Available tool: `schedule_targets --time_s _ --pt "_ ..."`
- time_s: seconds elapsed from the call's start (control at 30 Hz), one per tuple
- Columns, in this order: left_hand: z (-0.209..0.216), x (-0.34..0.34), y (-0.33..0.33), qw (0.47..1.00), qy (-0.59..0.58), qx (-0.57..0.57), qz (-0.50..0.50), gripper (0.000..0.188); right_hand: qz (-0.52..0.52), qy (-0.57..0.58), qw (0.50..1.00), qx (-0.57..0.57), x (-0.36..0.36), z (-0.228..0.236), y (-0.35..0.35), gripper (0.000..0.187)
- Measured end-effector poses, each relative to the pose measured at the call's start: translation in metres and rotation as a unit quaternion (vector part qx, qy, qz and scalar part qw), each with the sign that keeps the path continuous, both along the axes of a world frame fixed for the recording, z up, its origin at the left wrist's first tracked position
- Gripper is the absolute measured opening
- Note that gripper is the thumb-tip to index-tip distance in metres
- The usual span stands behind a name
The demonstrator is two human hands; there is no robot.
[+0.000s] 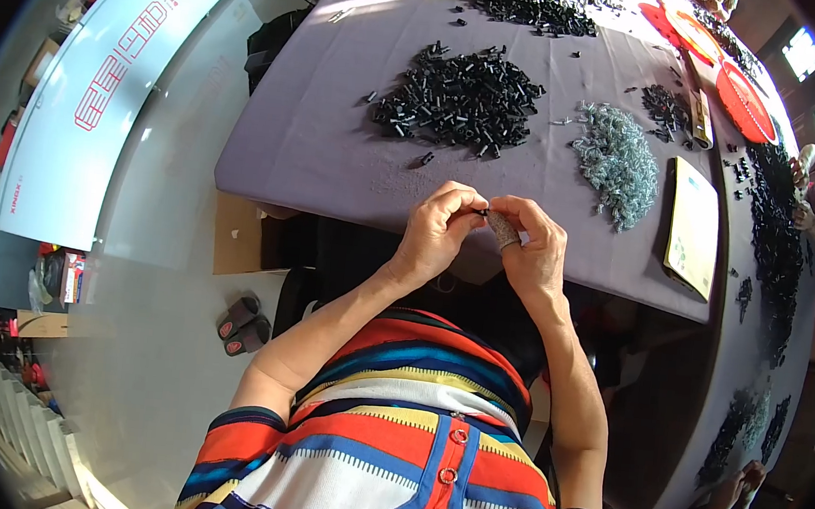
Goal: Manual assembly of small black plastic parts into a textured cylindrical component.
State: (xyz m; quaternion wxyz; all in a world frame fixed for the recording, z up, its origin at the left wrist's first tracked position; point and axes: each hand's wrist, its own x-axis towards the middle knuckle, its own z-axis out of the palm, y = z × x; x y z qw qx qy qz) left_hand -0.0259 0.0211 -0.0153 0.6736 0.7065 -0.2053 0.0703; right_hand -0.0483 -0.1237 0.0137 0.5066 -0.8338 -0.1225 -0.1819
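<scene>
Just over the table's near edge, my left hand (435,235) and my right hand (536,251) meet fingertip to fingertip. Pinched between them is a small black part (483,212), mostly covered by the fingers. A greyish-beige cover (504,231) wraps a digit of my right hand. Beyond my hands lies a heap of small black tube-like pieces (462,99), with a single loose piece (426,159) at its near side. To the right is a heap of small clear, bluish-grey pieces (617,166).
A yellowish flat packet (693,226) lies right of the clear heap on the cloth-covered table (291,147). Red trays (746,102) and more black heaps (536,2) stand farther off. Other people's hands (810,198) work at the right-hand table. Dark slippers (244,326) are on the floor.
</scene>
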Motion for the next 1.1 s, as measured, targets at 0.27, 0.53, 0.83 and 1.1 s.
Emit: schedule_targets --time_s 0.27,0.53,0.83,1.1 --pt "0.014 -0.008 0.009 0.994 -0.079 0.079 -0.017 0.020 0.065 0.118 0.987 0.088 0.000 0.004 -0.008 0.021" --pt "0.019 -0.014 0.019 0.996 -0.068 0.051 -0.001 0.019 0.210 0.255 0.888 0.320 0.010 0.003 -0.003 0.017" --pt "0.007 -0.001 0.053 0.992 0.077 -0.026 0.100 0.012 0.026 0.068 0.990 -0.118 0.069 0.012 0.012 0.013" --pt "0.009 0.004 0.061 0.985 0.123 -0.074 0.095 0.010 0.027 -0.111 0.955 -0.274 0.114 -0.007 0.035 0.022"
